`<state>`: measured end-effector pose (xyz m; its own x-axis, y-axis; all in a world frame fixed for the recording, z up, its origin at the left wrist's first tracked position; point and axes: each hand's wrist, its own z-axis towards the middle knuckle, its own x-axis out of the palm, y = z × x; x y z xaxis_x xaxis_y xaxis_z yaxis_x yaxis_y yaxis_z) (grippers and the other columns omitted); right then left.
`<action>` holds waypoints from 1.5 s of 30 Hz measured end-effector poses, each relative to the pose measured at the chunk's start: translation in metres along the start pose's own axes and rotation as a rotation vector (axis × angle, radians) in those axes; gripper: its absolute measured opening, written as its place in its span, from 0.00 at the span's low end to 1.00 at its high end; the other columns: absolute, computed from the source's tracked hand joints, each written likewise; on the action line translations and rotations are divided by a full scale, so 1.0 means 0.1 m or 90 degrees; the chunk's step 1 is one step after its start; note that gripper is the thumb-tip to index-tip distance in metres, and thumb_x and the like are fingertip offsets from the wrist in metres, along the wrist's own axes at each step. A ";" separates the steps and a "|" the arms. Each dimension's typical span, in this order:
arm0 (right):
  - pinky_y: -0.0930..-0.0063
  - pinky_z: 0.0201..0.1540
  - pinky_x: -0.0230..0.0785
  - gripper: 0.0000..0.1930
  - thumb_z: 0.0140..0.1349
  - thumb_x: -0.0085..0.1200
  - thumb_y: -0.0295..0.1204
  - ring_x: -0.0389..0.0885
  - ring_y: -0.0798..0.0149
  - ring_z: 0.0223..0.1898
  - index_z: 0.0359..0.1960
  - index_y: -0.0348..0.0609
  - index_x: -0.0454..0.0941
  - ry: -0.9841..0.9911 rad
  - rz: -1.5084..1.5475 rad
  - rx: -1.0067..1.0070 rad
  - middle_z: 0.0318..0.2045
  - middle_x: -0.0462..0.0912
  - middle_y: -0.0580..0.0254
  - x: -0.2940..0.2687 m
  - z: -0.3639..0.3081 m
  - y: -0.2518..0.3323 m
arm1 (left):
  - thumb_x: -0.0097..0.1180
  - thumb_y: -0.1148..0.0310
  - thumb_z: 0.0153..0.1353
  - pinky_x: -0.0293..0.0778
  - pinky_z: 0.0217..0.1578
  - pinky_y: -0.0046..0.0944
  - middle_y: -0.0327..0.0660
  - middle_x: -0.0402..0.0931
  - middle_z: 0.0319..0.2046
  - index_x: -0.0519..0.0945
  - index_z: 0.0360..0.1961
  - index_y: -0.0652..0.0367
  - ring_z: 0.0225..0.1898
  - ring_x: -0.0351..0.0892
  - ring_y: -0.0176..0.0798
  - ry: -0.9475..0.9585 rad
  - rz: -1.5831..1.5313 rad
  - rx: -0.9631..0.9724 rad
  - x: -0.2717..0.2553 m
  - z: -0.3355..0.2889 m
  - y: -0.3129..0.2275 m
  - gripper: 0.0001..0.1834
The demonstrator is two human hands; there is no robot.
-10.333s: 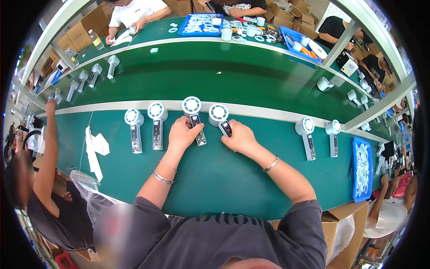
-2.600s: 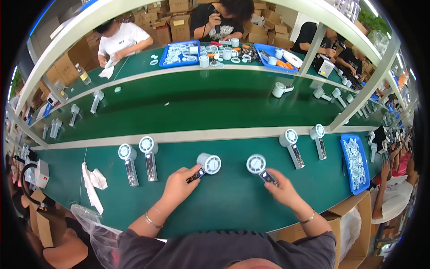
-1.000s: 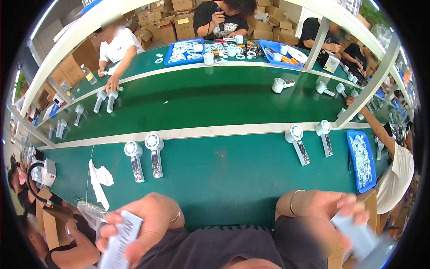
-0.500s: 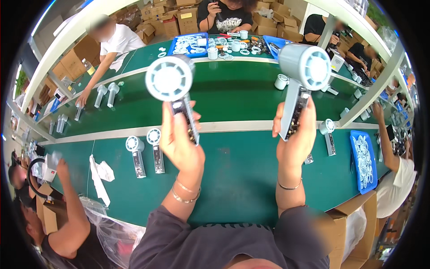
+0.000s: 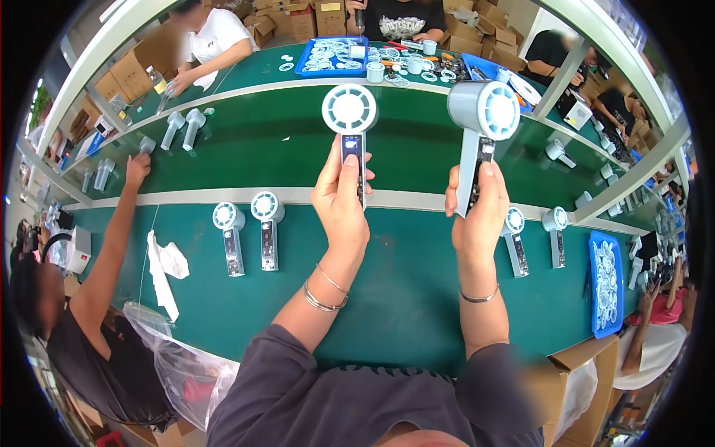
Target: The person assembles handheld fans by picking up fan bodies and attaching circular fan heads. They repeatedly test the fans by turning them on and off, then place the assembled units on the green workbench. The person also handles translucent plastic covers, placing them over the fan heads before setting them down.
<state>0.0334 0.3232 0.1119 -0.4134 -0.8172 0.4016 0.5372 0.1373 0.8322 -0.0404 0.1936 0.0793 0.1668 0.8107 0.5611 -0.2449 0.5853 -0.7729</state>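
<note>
My left hand (image 5: 341, 203) grips the handle of a white handheld fan (image 5: 349, 112), held upright with its round head facing me and the thumb on the handle's front. My right hand (image 5: 477, 216) holds a second pale grey handheld fan (image 5: 484, 112) upright, its head turned slightly to the right. Both fans are raised above the green worktable (image 5: 402, 283).
Two fans (image 5: 249, 235) lie on the table at left, two more (image 5: 532, 238) at right. A white cloth (image 5: 165, 268) lies by a co-worker's arm (image 5: 112, 238) at left. A blue tray of round parts (image 5: 605, 283) sits at right; more fans and trays fill the upper shelf.
Both hands still hold the fans raised; the fans have come a little closer together and steadier than half a second ago. Earlier the hands were low, near my lap.
</note>
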 end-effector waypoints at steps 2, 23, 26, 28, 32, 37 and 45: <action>0.82 0.17 0.58 0.14 0.68 0.35 0.35 0.66 0.73 0.16 0.37 0.35 0.67 0.009 0.004 -0.082 0.20 0.71 0.60 0.02 -0.11 0.08 | 0.48 0.71 0.64 0.68 0.24 0.25 0.45 0.77 0.38 0.66 0.59 0.63 0.28 0.71 0.25 -0.002 -0.024 0.042 0.03 -0.07 -0.12 0.22; 0.72 0.22 0.67 0.16 0.53 0.57 0.38 0.74 0.67 0.20 0.31 0.34 0.75 -0.018 -0.381 0.164 0.22 0.76 0.58 -0.25 0.94 -1.55 | 0.59 0.72 0.51 0.70 0.28 0.32 0.40 0.77 0.23 0.77 0.42 0.72 0.23 0.73 0.31 -0.126 0.371 0.078 -0.56 0.89 1.20 0.18; 0.57 0.32 0.70 0.19 0.52 0.53 0.42 0.76 0.45 0.26 0.25 0.33 0.75 0.000 -0.686 0.018 0.23 0.77 0.43 -0.43 1.28 -2.02 | 0.58 0.68 0.49 0.72 0.29 0.43 0.48 0.79 0.24 0.79 0.36 0.68 0.23 0.76 0.47 -0.120 0.580 0.083 -0.69 1.15 1.45 0.15; 0.56 0.39 0.71 0.20 0.52 0.52 0.43 0.78 0.43 0.33 0.28 0.33 0.77 0.023 -0.789 0.066 0.28 0.78 0.41 -0.40 1.43 -2.13 | 0.57 0.66 0.48 0.72 0.30 0.48 0.50 0.78 0.25 0.79 0.32 0.66 0.27 0.77 0.53 -0.119 0.705 0.100 -0.74 1.34 1.60 0.13; 0.56 0.46 0.71 0.24 0.52 0.51 0.48 0.77 0.44 0.43 0.35 0.36 0.78 0.068 -0.965 0.162 0.40 0.77 0.42 -0.44 1.53 -2.38 | 0.57 0.64 0.46 0.70 0.39 0.51 0.50 0.77 0.26 0.81 0.27 0.61 0.34 0.74 0.55 -0.116 0.910 0.135 -0.87 1.53 1.75 0.11; 0.57 0.47 0.70 0.27 0.52 0.55 0.48 0.73 0.44 0.46 0.39 0.32 0.75 0.149 -0.911 0.130 0.41 0.75 0.42 -0.55 1.37 -1.99 | 0.59 0.51 0.51 0.70 0.41 0.54 0.60 0.75 0.33 0.78 0.38 0.67 0.37 0.75 0.61 -0.008 0.948 0.117 -0.85 1.55 1.59 0.26; 0.62 0.42 0.71 0.19 0.51 0.58 0.37 0.77 0.49 0.37 0.41 0.36 0.76 0.088 -0.993 -0.043 0.35 0.78 0.50 -1.70 0.15 -0.01 | 0.65 0.69 0.46 0.67 0.43 0.45 0.49 0.73 0.40 0.77 0.45 0.64 0.41 0.72 0.51 0.245 1.033 0.318 -1.37 -0.29 -0.67 0.23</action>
<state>0.0919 0.4704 0.0490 -0.5054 -0.1676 -0.8465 -0.3074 -0.8817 0.3580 -0.0190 0.0433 0.0454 -0.3463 0.5209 -0.7802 -0.6134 -0.7550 -0.2317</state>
